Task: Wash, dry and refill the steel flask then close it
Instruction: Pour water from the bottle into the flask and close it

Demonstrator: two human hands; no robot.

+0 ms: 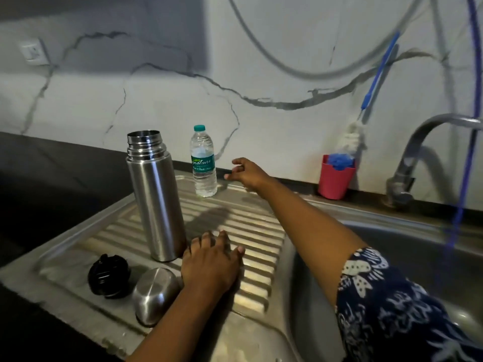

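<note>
Steel drainboard [261,259], ribbed, is used as the work surface, with the sink basin [392,231] at its right edge and the tap [418,142] behind the basin. The steel flask [156,199] is stood upright near the drainboard's middle-left, mouth open and threads bare, so it is judged ready for filling; whether it is dry inside cannot be told. The right hand [247,175] is stretched across toward the back edge, fingers spread and lightly bent, nothing held, just beside the water bottle [204,165] but apart from it; a grasp of the bottle for the refill step is the likely aim. The left hand [210,259] is laid palm down on the ribs just right of the flask's base, fingers straight and slightly apart, probably for support during the reach; contact with the flask cannot be told. The water bottle is stood at the back edge, green cap on, so uncapping would be needed before pouring. A pink cup [335,178] holding a bottle brush [350,142] is kept at the back edge near the tap. The steel cap [154,293] is laid on its side at the near edge. The black stopper [108,276] is set just left of it, both parked clear of the flask for closing later.
</note>
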